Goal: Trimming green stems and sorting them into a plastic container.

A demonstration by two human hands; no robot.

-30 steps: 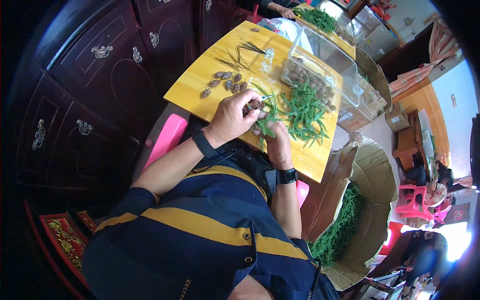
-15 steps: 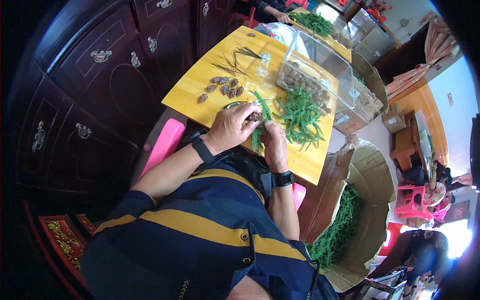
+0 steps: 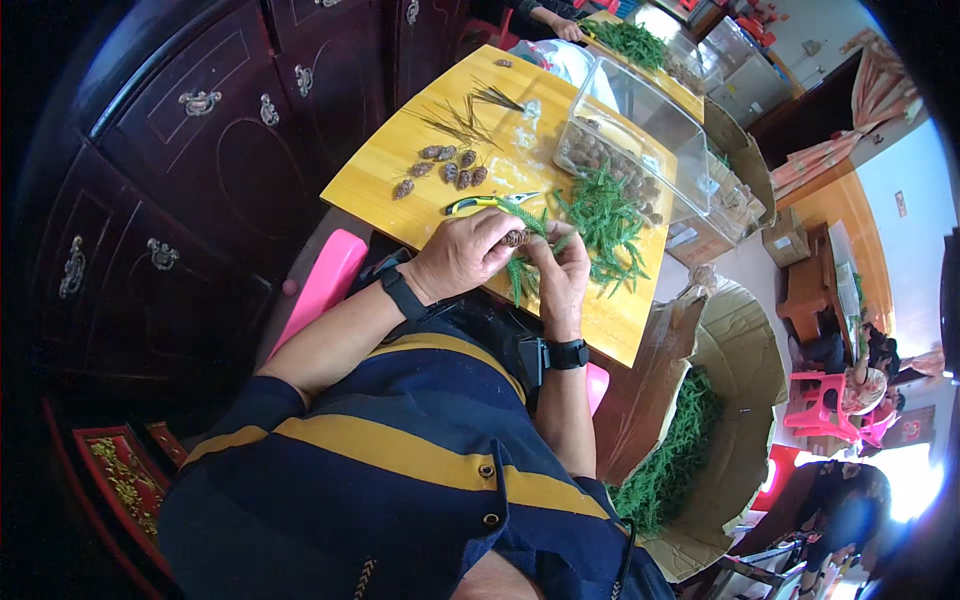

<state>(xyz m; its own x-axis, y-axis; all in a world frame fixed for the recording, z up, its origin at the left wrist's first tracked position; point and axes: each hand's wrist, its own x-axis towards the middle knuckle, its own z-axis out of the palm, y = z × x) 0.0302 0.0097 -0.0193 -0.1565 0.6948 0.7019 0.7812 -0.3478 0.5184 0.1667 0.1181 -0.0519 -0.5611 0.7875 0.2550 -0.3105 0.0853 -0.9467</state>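
Note:
Close over the near edge of the yellow table [image 3: 385, 150], my left hand [image 3: 455, 258] is closed around a brown pine cone [image 3: 515, 238]. Green artificial sprigs [image 3: 522, 278] stick out above and below the cone, between my two hands. Fingers of my right hand [image 3: 562, 285] pinch a sprig against the cone's end; a wire there is too small to make out. Just beyond my left hand lie yellow-and-black pliers [image 3: 480, 203]. Several loose pine cones [image 3: 450, 172] rest to the left, with thin dark wires [image 3: 455, 125] behind them. A pile of green sprigs [image 3: 608, 235] lies right of my hands.
A clear plastic bin [image 3: 645, 110] holding pine cones stands on the table's right side. Beside me on the right is an open cardboard box [image 3: 745, 430] full of green sprigs. Dark cabinets [image 3: 220, 190] line the left. Another person's hand [image 3: 567, 30] is at a farther table.
My right hand has turned and its fingers have moved up to the cone's end. The sprigs have shifted and spread, and the pliers show more fully.

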